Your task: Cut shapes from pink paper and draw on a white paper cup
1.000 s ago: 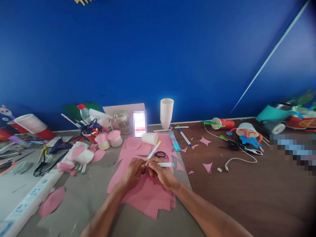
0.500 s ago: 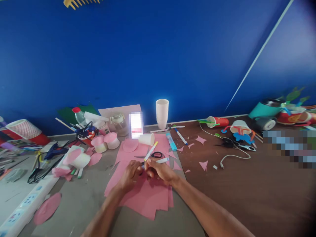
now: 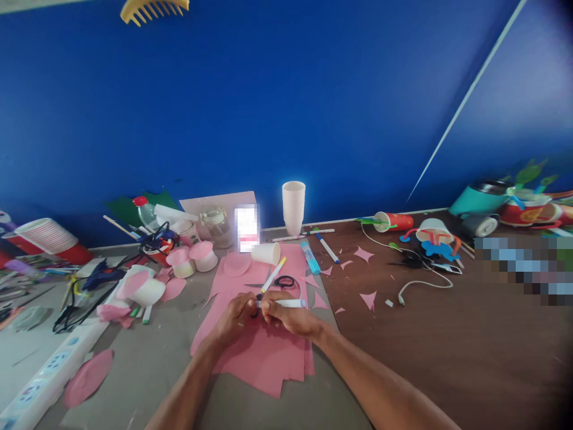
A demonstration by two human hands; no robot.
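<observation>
My left hand [image 3: 235, 319] and my right hand [image 3: 286, 315] meet over a stack of pink paper sheets [image 3: 264, 358] on the grey table. The right hand's fingers are closed round a white marker [image 3: 286, 303] that lies across them, tip pointing left toward the left hand. The left hand's fingers are curled against the marker's tip; what they pinch is hidden. A yellow-tipped marker [image 3: 274, 275] and black scissors [image 3: 283, 282] lie just beyond the hands. A white paper cup [image 3: 265, 252] lies on its side behind them.
A stack of white cups [image 3: 293, 206] stands by the blue wall. Pink-topped cups [image 3: 192, 258], a bottle, a jar and cables crowd the left; a power strip [image 3: 40, 382] runs along the left edge. Pink scraps [image 3: 370, 298], markers, a cable and decorated cups lie on the brown table at right.
The marker in my right hand has swung from tilted up to nearly level. Both hands stay together over the pink paper. The view has shifted slightly.
</observation>
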